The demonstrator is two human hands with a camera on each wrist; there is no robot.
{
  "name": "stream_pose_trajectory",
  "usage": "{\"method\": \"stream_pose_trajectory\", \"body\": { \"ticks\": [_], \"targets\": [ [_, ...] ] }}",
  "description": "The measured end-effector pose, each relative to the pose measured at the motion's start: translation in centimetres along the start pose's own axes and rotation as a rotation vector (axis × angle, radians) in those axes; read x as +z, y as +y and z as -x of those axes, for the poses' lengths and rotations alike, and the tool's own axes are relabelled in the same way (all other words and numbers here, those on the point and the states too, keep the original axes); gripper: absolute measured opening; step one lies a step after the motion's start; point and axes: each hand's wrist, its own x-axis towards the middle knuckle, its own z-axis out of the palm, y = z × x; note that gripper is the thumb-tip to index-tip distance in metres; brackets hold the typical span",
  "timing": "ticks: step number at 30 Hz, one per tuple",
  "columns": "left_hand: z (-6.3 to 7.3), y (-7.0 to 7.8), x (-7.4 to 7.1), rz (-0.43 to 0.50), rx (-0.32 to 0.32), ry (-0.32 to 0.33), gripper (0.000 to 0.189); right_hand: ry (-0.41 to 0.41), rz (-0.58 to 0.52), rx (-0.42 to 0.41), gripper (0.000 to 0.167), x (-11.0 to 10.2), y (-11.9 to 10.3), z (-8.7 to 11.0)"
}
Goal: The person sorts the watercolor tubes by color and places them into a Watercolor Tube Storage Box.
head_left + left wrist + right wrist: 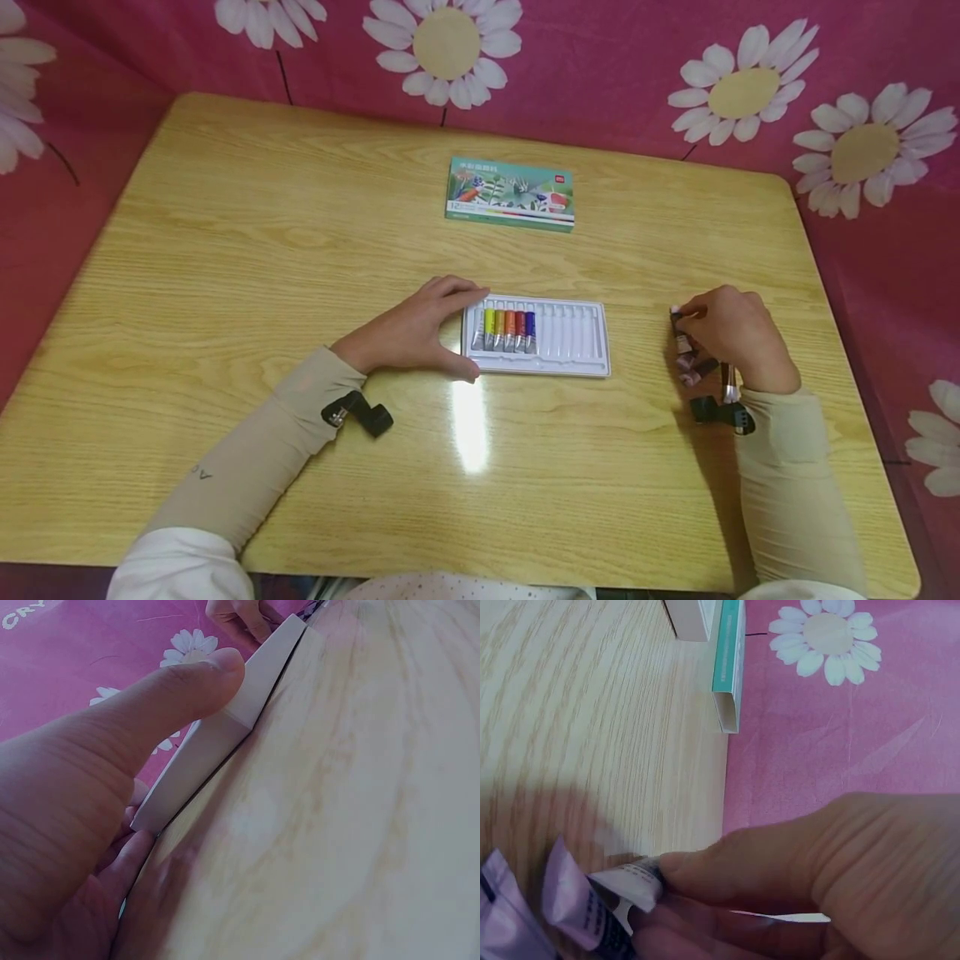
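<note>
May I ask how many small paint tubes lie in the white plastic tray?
6, left to right in the tray: whitish tube, yellow tube, ochre tube, orange tube, red tube, blue tube.

Left hand (420, 329) spans one end of a white tray (570, 365) | six paint tubes (510, 332) sit inside | right hand (735, 333), over there, pinches another tube (682, 337) | green paint box (510, 194) lies farther back
</note>
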Motion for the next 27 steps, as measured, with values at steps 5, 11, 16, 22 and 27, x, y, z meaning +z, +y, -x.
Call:
{"method": "stream_pose_trajectory", "body": {
  "ticks": [5,11,16,22,27],
  "targets": [
    [0.03,0.05,-0.03,0.0,-0.001,-0.001,0.111,0.018,-0.012,-0.006,0.03,0.21,-0.06,-0.02],
    [-0.01,0.01,0.0,-0.007,-0.003,-0.003,0.112,0.036,-0.027,0.0,0.03,0.4,-0.15,-0.09],
    [-0.1,-0.08,0.01,-0.014,-0.002,-0.002,0.112,0.028,-0.022,0.009,0.031,0.36,-0.18,-0.16],
    [-0.12,-0.12,0.05,-0.013,-0.001,-0.004,0.112,0.005,-0.028,0.022,0.03,0.28,-0.19,-0.23],
    [-0.06,-0.06,0.01,-0.007,0.004,-0.005,0.112,-0.019,-0.034,0.039,0.031,0.23,-0.3,-0.41]
  ]
}}
